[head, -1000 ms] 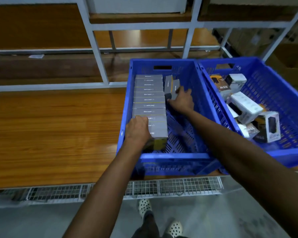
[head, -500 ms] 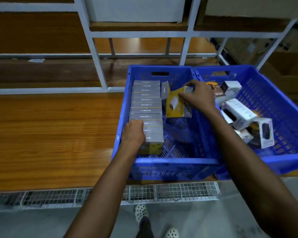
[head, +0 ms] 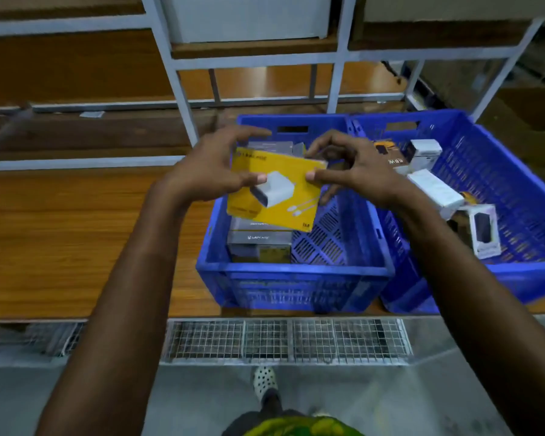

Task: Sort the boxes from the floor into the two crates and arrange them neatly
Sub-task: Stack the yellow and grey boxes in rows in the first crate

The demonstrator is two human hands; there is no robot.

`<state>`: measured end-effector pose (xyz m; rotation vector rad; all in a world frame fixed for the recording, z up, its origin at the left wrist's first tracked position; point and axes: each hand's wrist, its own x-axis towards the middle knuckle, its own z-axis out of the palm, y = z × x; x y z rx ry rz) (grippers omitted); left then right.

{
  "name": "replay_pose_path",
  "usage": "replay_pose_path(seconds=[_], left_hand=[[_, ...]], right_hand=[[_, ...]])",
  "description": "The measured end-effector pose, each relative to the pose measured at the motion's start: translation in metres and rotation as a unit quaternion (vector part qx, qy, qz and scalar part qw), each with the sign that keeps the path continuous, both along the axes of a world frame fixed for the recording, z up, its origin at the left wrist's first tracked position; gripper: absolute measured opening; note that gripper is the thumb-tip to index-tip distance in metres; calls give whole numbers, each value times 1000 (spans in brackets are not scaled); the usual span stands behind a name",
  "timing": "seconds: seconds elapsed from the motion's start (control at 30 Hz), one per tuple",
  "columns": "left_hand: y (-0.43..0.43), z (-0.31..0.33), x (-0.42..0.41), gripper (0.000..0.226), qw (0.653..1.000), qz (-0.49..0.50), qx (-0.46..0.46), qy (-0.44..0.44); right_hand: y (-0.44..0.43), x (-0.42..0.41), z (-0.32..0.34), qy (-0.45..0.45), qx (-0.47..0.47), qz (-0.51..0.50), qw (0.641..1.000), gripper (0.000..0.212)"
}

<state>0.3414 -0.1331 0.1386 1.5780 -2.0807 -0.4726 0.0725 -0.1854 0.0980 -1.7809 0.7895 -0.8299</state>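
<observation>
A yellow charger box (head: 277,196) is held in the air above the left blue crate (head: 296,275), gripped by both hands. Its printed face, on which a white plug adapter and a cable are pictured, is turned up towards the camera and tilted slightly. The left hand (head: 208,171) is closed on the box's left side, with the thumb pressed on the front face and the fingers curved round behind the top edge. The right hand (head: 356,171) is closed on the right edge, the thumb laid on the front and the fingers curled behind.

Below the box, a row of grey boxes (head: 258,240) is seen standing along the left wall of the left crate; most of the row is hidden by the yellow box and the hands. The right part of this crate's slotted floor is left bare.

The right blue crate (head: 516,184) is set just beside the left one, their walls touching. Loose boxes are scattered in it: a long white box (head: 434,191), a smaller white box (head: 423,152), a black-and-orange box (head: 387,152) and a white windowed box (head: 485,231) with a dark item inside.

Both crates are supported on a wooden shelf board (head: 76,231) within a grey metal rack (head: 170,73). A wire mesh panel (head: 283,341) is fixed under the board's front edge, and a white perforated shoe (head: 264,379) is visible on the floor below.
</observation>
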Motion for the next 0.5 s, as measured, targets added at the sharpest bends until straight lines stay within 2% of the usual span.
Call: replay_pose_path(seconds=[0.1, 0.2, 0.33, 0.4, 0.5], left_hand=[[8, -18, -4, 46, 997, 32, 49, -51], [16, -51, -5, 42, 987, 46, 98, -115], [10, -100, -11, 38, 969, 42, 121, -209], [5, -119, -15, 37, 954, 35, 130, -269], [-1, -133, -22, 17, 940, 19, 147, -306]], right_hand=[[4, 13, -34, 48, 11, 39, 998, 27], [4, 27, -70, 137, -68, 82, 985, 28], [-1, 44, -98, 305, -189, 121, 926, 31], [-3, 56, -103, 376, -215, 145, 889, 35], [-7, 65, -109, 426, -227, 161, 861, 37]])
